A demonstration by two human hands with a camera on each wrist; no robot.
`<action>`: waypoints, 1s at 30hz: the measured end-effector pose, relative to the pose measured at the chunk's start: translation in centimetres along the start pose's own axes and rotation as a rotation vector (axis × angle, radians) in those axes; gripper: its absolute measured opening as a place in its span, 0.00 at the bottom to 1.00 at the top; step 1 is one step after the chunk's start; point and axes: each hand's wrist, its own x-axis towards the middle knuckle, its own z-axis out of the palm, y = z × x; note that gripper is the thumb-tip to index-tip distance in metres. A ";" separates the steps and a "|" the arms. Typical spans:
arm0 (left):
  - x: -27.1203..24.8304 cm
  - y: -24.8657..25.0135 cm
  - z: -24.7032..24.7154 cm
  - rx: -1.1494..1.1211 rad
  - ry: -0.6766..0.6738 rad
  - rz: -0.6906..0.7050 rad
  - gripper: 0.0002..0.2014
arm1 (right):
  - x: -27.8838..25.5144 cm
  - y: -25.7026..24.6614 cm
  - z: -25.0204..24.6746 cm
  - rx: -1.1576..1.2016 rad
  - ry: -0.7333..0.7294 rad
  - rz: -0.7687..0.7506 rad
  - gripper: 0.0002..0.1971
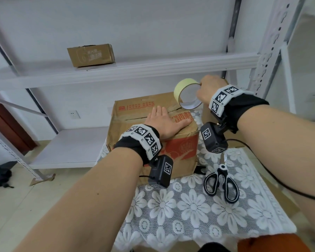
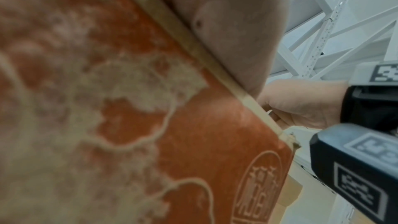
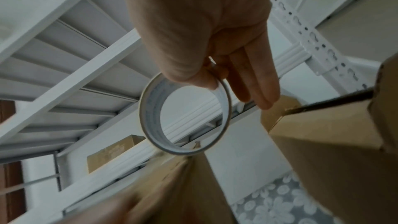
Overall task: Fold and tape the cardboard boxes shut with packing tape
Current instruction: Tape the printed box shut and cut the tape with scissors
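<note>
Left wrist view is mostly blur: only the red print on the box [image 2: 150, 108] side is readable. Left hand [image 1: 165, 122] lies flat on the box top at frame centre, fingers straight and together, hiding part of the flap seam. Right hand [image 1: 208, 91] pinches the tape roll [image 1: 186, 94], thumb inside the ring, above the box's far right corner. A second box [image 3: 333, 142] is cut off right. Scissors [image 1: 221, 180] lie on the lace cloth [image 1: 198, 206], lower right, apart from the box.

box [image 1: 140, 113] on table [image 1: 207, 206], scissors [image 1: 221, 180] right of it, small box [image 1: 91, 55] on shelf [image 1: 153, 68] behind
</note>
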 end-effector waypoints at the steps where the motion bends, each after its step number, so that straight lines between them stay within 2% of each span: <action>1: 0.0 -0.1 0.0 0.002 -0.002 -0.002 0.56 | 0.2 0.2 0.0 -0.001 0.008 0.002 0.06; 9: -0.1 0.3 -0.6 0.018 -0.011 -0.026 0.57 | 0.2 1.7 0.8 0.069 0.010 0.016 0.08; 14: 0.3 2.2 -1.5 0.015 0.042 -0.058 0.61 | 0.6 2.2 0.9 0.123 0.010 0.038 0.09; 18: 1.0 3.3 -1.3 0.026 0.054 -0.001 0.57 | 0.6 2.6 1.4 0.139 0.035 0.072 0.08; 20: 1.2 3.3 -0.9 0.013 0.059 0.005 0.54 | 0.7 2.8 1.8 0.159 0.019 0.089 0.08; 26: 1.4 3.3 -0.4 -0.005 0.081 0.008 0.48 | 0.4 2.8 2.5 0.251 -0.006 0.092 0.15; 30: 1.3 3.4 -0.2 -0.017 0.098 0.016 0.47 | 0.3 2.6 3.9 0.343 0.009 0.131 0.13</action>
